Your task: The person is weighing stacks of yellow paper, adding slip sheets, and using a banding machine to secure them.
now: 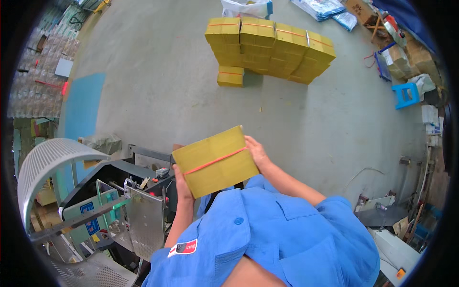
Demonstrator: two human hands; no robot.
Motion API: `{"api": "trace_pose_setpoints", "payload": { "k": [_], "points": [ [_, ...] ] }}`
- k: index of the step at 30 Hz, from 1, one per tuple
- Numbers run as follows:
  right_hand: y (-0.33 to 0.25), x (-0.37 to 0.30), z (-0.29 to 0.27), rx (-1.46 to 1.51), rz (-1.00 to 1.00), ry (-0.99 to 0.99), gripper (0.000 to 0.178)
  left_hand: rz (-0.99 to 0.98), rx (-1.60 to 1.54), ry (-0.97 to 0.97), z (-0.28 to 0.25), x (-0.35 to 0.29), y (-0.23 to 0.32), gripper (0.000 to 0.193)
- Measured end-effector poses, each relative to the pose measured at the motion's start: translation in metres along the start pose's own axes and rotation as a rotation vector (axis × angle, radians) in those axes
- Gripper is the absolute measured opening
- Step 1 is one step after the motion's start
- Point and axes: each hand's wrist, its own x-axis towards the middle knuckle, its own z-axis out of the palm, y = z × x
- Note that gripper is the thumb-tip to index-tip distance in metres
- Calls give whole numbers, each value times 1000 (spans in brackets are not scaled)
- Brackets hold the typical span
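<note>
Held between both hands in front of my chest is a yellow, box-shaped bundle [215, 162] with a red band around its middle. My left hand [183, 185] grips its left edge, fingers partly hidden behind it. On the opposite edge, my right hand [257, 151] is closed against the side, its fingertips also out of sight. The bundle is tilted, its right end farther from me. Ahead on the floor stands a row of stacked yellow bundles [267, 52] with similar red bands. One single bundle [230, 76] sits low at the row's near left.
To my left is a machine with a perforated metal panel [147, 220] and a curved slatted grey cover [62, 155]. A blue plastic stool [406, 95] stands at the far right, near cardboard boxes [416, 52]. A white bag [246, 8] lies behind the stacks.
</note>
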Motion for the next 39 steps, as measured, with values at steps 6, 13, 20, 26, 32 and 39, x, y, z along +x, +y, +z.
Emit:
{"api": "trace_pose_setpoints", "payload": {
  "k": [6,13,20,26,32,39],
  "points": [
    [-69,83,-74,110,7,126,32,-247,83,-195,89,135,-15,61],
    [-98,197,-170,88,-28,410,36,-318,593,-413,195,320,-73,73],
    [-83,347,-271,143,-3,511,42,-386,736,-466,249,497,-173,75],
    [-43,488,-354,268,152,675,51,-376,736,-447,240,644,-297,67],
    [15,654,-438,225,37,529,53,-149,830,-188,240,783,-368,67],
    [30,673,-411,-204,198,622,64,-232,926,-84,202,762,-400,60]
  ]
}}
